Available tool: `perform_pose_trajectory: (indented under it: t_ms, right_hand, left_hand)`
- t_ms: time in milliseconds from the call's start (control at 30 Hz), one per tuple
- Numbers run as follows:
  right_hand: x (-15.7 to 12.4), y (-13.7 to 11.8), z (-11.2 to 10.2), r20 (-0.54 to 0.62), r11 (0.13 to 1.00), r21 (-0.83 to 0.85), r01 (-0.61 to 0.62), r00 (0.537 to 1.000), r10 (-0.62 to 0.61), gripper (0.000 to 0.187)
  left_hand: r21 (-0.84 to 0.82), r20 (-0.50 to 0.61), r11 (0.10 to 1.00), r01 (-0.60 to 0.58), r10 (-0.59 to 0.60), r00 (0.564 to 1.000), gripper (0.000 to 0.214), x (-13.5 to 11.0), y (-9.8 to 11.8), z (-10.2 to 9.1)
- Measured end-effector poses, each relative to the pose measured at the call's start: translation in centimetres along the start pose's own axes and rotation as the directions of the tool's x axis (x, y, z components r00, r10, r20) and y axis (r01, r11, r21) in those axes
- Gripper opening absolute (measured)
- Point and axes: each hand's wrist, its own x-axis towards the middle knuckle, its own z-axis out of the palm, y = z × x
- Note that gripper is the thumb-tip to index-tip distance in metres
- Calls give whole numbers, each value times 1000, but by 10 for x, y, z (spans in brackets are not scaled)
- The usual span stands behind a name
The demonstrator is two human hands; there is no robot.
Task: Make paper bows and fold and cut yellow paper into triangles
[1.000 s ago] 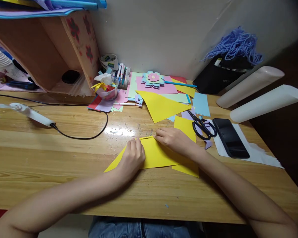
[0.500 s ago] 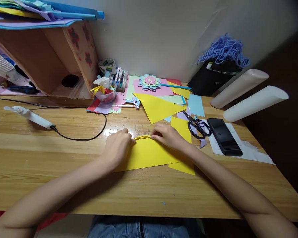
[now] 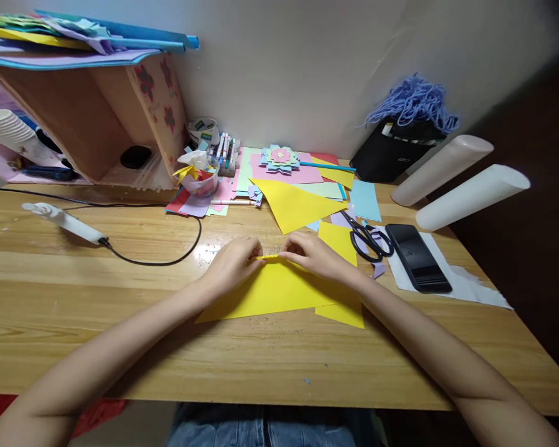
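Observation:
A yellow sheet of paper [image 3: 272, 292] lies on the wooden desk [image 3: 121, 323] in front of me, folded into a triangle. My left hand [image 3: 233, 264] pinches its top corner from the left. My right hand [image 3: 310, 254] pinches the same corner from the right. Both sets of fingers are closed on the paper's upper fold. A second yellow piece [image 3: 340, 310] pokes out under my right wrist.
Black scissors [image 3: 368, 239] and a dark phone [image 3: 417, 256] lie to the right. Coloured paper scraps, a paper flower [image 3: 279, 158] and a cup of scraps [image 3: 198, 177] sit at the back. A white corded tool [image 3: 68, 222] lies at the left; two white cylinders [image 3: 466, 180] at the right.
My left hand slid up and right from the sheet's left side to its top corner. The fold at the top has been pressed flatter, and both hands now meet there.

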Motion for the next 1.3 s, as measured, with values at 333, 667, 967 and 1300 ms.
perform_pose_trajectory:
  t_ms: [333,667,967,1300]
  right_hand:
    - [-5,-21,-11,-78,966,260,-8,997,30,17]
    - [-41,-64,-30,-436,770,-464,437,645,-628,16]
    - [-14,5,9,-216,644,-637,423,705,-676,16]
    - [-4,15,25,-50,726,-447,522,796,-604,20]
  left_hand:
    - [-55,-137,996,-76,68,988,21,-8,17,-11]
    - [170,-536,900,-402,427,728,19,-26,41,-35]
    - [386,-221,878,-282,385,896,21,-16,14,-3]
    - [290,-82,949,-122,152,985,19,-18,8,22]
